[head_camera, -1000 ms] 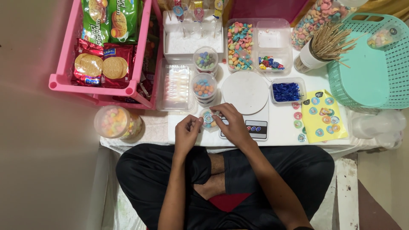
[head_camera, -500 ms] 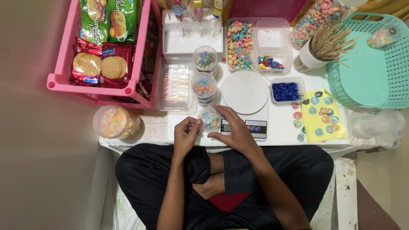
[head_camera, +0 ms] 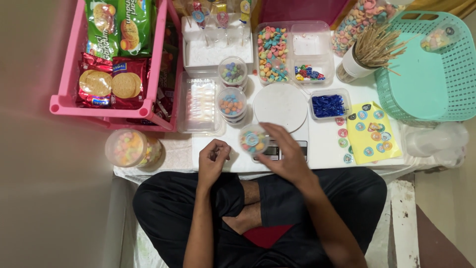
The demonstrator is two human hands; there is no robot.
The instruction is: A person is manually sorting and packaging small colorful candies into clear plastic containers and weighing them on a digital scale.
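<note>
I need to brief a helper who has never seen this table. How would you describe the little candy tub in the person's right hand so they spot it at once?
Start at the white round-topped kitchen scale in the middle of the table. At its front left corner, the right hand holds a small clear tub of mixed-colour candies. Unlike the two similar tubs standing behind it, this one has a round blue sticker on its lid.

pink crate [head_camera: 64,101] of biscuit packs [head_camera: 110,82] — teal basket [head_camera: 436,74].

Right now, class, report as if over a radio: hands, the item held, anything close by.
Right hand grips small candy tub, lifted. Left hand curled, contents unclear. Kitchen scale just behind.
</note>
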